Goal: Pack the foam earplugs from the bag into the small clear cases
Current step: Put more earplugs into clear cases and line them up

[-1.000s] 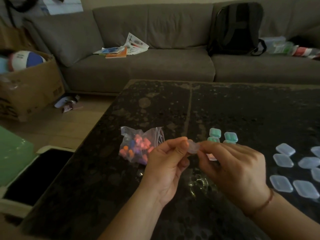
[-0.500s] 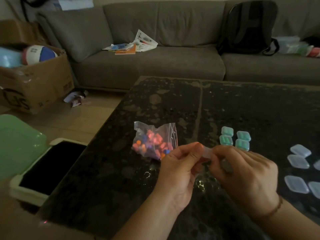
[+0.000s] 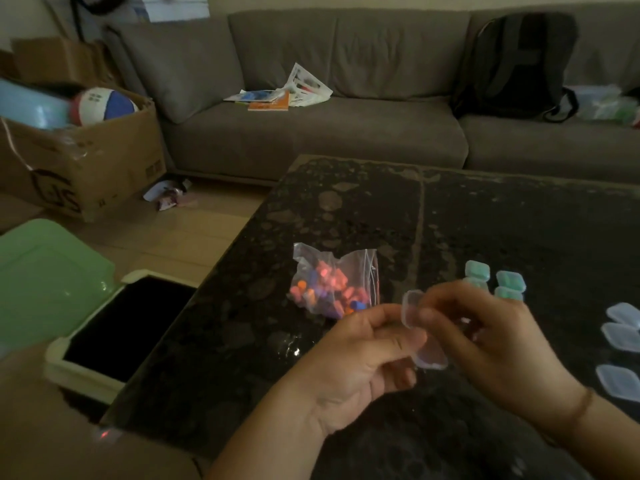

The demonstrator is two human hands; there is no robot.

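A small clear case [image 3: 431, 355] hangs open between my two hands above the dark table [image 3: 346, 209]. Its lid stands up near my fingertips. My left hand [image 3: 360, 362] holds the case from the left with curled fingers. My right hand [image 3: 485, 337] pinches the lid from the right. A clear zip bag [image 3: 332, 282] of pink, orange and blue foam earplugs lies on the table just beyond my left hand. Four teal cases [image 3: 495, 280] sit behind my right hand. Several clear cases [image 3: 620, 341] lie at the right edge.
A grey sofa [image 3: 311, 133] with papers and a black backpack [image 3: 519, 64] runs along the back. A cardboard box [image 3: 86, 161] with a ball stands on the floor at left. A green lid [image 3: 45, 282] and a dark open bin [image 3: 121, 323] sit beside the table's left edge.
The clear case was shut between my fingertips a second ago; now it is open, lid lifted. The view has shifted left and closer.
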